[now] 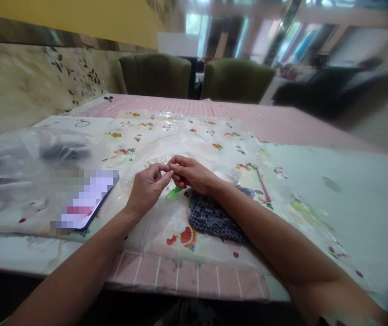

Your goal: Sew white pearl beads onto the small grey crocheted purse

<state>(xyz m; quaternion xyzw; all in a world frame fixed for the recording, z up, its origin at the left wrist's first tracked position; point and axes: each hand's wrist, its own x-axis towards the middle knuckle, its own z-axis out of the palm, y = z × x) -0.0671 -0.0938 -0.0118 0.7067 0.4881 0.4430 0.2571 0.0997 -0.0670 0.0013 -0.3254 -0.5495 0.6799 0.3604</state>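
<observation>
My left hand and my right hand meet fingertip to fingertip above the table. Both are closed in a pinch, and whatever lies between the fingers is too small to make out. Just behind them, small white beads lie on clear plastic. Below my right hand a bright green tool handle shows; its other end is hidden. A dark grey-blue crocheted piece lies partly under my right forearm.
A phone with a lit screen lies left, beside a clear plastic bag holding dark material. A pink crochet hook or pen lies right. Black scissors rest at the far left edge. Green chairs stand behind the flowered tablecloth.
</observation>
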